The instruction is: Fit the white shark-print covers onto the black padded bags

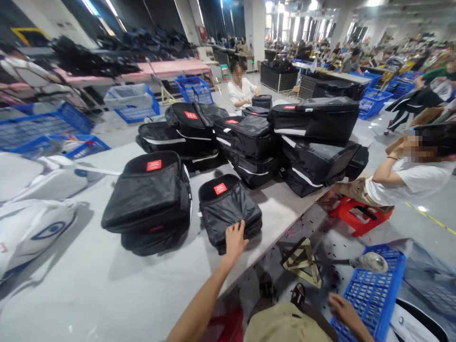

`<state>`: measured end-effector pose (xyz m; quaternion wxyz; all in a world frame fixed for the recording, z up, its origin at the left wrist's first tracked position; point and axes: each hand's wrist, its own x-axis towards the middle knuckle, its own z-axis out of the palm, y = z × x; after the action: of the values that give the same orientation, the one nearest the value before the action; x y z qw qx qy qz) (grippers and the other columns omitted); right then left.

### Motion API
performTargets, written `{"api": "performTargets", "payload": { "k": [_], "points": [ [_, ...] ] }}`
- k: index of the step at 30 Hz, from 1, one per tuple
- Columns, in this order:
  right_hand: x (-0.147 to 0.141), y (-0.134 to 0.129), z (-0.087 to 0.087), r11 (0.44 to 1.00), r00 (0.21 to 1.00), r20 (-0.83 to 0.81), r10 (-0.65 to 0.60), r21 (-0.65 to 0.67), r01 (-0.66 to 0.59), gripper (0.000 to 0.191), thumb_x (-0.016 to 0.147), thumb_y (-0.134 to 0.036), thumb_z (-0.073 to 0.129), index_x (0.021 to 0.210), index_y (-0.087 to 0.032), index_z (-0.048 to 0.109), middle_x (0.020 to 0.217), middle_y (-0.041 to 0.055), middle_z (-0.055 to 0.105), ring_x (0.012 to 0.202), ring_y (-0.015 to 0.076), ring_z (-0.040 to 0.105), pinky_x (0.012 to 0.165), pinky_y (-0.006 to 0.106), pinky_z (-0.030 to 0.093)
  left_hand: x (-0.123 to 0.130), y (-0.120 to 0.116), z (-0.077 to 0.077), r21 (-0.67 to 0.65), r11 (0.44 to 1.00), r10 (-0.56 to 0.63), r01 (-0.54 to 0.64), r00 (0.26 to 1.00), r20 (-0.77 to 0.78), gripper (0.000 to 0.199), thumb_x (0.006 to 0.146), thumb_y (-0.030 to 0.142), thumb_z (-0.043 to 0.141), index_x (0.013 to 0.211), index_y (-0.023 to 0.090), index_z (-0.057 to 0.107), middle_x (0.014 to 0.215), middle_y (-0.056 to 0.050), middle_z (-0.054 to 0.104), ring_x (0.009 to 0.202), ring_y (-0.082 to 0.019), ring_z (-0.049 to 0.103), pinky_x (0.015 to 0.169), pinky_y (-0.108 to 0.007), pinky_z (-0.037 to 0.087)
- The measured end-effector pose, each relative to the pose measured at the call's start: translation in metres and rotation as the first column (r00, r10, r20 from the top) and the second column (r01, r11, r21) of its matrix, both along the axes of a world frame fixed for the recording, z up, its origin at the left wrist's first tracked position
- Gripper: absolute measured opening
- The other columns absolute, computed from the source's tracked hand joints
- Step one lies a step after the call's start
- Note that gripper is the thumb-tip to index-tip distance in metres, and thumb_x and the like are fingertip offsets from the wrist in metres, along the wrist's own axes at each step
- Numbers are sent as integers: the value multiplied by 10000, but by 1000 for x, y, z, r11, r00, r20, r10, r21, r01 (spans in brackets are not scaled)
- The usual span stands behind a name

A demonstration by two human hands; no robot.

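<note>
Red patch (220, 188): on the small black bag (233, 209); I make out pale writing but can't read it.
White bag (44, 232): at left, with a blue eye-shaped print.
Table (71, 294): pale and smooth, in a large workroom with people farther off.
Small black bag: on the table by its right edge, right of a black pair (147, 199).
Left hand (235, 241): fingers slightly apart, resting on that bag's near side.
Right hand (344, 309): beside the blue crate (377, 280); I can't tell whether its fingers are closed.
In the way: stacked black bags (245, 135) crowd the far side.
</note>
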<state>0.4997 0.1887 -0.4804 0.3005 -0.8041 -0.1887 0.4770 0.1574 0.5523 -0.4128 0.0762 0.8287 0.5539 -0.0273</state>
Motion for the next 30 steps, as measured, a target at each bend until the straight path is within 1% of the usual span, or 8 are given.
{"api": "performTargets", "payload": {
  "k": [3, 6, 8, 12, 17, 26, 28, 30],
  "points": [
    [1, 73, 5, 993, 989, -129, 67, 107, -54, 935, 538, -948, 667, 1158, -250, 712, 772, 50, 638, 665, 248, 649, 723, 462, 574, 8, -90, -10, -24, 988, -149, 150, 988, 38, 925, 867, 148, 784, 1733, 87, 465, 1607, -200, 581, 1431, -381, 516, 1255, -506, 376],
    [-11, 169, 21, 954, 977, 4, 212, 215, -207, 932, 736, -849, 659, 1355, -154, 717, 1341, 194, 744, 1218, 318, 723, 1061, 430, 584, 2, -166, -21, -89, 966, -232, 243, 966, 117, 913, 867, 54, 665, 1753, 138, 460, 1641, -166, 572, 1465, -365, 504, 1291, -522, 376],
    [-26, 219, 28, 942, 960, 68, 270, 188, -278, 813, 864, -699, 693, 1440, -125, 696, 1537, 203, 669, 1429, 310, 638, 1218, 397, 492, -9, -200, -28, -129, 950, -264, 283, 953, 150, 956, 829, -17, 572, 1757, 191, 470, 1651, -144, 575, 1477, -345, 516, 1297, -520, 392],
    [-55, 257, 23, 929, 934, 107, 341, 113, -353, 569, 974, -570, 721, 1377, -169, 754, 1388, 139, 771, 1314, 316, 719, 1127, 415, 542, -35, -234, -40, -154, 945, -264, 288, 951, 160, 1101, 722, -114, 436, 1763, 246, 466, 1661, -127, 580, 1497, -298, 544, 1305, -497, 416],
    [-77, 256, 38, 913, 899, 270, 346, 125, -389, 423, 995, -433, 733, 1335, -183, 754, 1361, 129, 778, 1308, 330, 715, 1056, 384, 517, -57, -246, -48, -60, 979, -184, 197, 967, 176, 1160, 673, -117, 440, 1758, 291, 473, 1680, -104, 568, 1515, -292, 538, 1328, -471, 404],
    [-116, 254, 179, 755, 760, 645, 78, 459, -468, 289, 1062, -481, 664, 974, -218, 585, 956, 48, 739, 866, 225, 695, 786, 311, 463, -27, -185, -38, 49, 998, -60, 43, 897, 438, 921, 792, 2, 471, 1664, 259, 617, 1703, -177, 527, 1529, -354, 556, 1261, -593, 450],
    [-123, 240, 176, 735, 674, 738, 21, 446, -511, 288, 1091, -474, 634, 1001, -203, 599, 1026, 97, 741, 948, 249, 717, 835, 326, 512, -1, -155, -11, -33, 998, 68, -60, 781, 621, 718, 872, 71, 476, 1524, 212, 744, 1630, -189, 601, 1513, -359, 578, 1268, -596, 445],
    [-131, 224, 155, 764, 589, 804, 79, 331, -554, 284, 1088, -445, 650, 1110, -162, 649, 1117, 165, 747, 1029, 296, 741, 866, 362, 562, 27, -128, 32, -189, 960, 271, -207, 509, 817, 491, 1054, 315, 509, 1441, 177, 779, 1558, -194, 664, 1503, -350, 592, 1295, -572, 428]
  ]
}}
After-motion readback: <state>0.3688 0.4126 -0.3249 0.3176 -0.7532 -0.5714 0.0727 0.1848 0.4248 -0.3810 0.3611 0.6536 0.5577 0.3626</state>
